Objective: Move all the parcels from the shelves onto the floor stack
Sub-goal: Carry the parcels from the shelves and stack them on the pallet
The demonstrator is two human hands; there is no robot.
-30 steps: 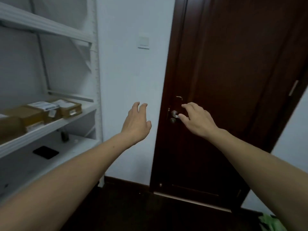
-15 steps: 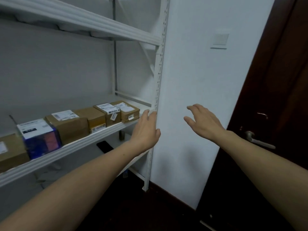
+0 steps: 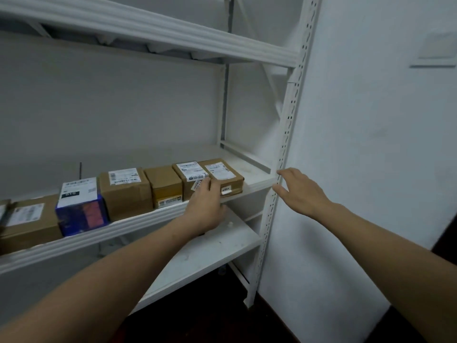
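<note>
the parcels (image 3: 125,188) stand in a row on the middle shelf (image 3: 118,230); the left hand (image 3: 206,206) lays straight fingers against the rightmost ones, gripping nothing; the right hand (image 3: 300,191) hovers spread and empty by the upright (image 3: 284,134)

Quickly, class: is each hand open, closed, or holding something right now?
Left hand: open, fingers at front of rightmost parcel, gripping nothing.
Right hand: open, empty.

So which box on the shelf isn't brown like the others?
The blue box with a pink patch and white top label; all the other parcels in the row are brown cardboard.
</note>
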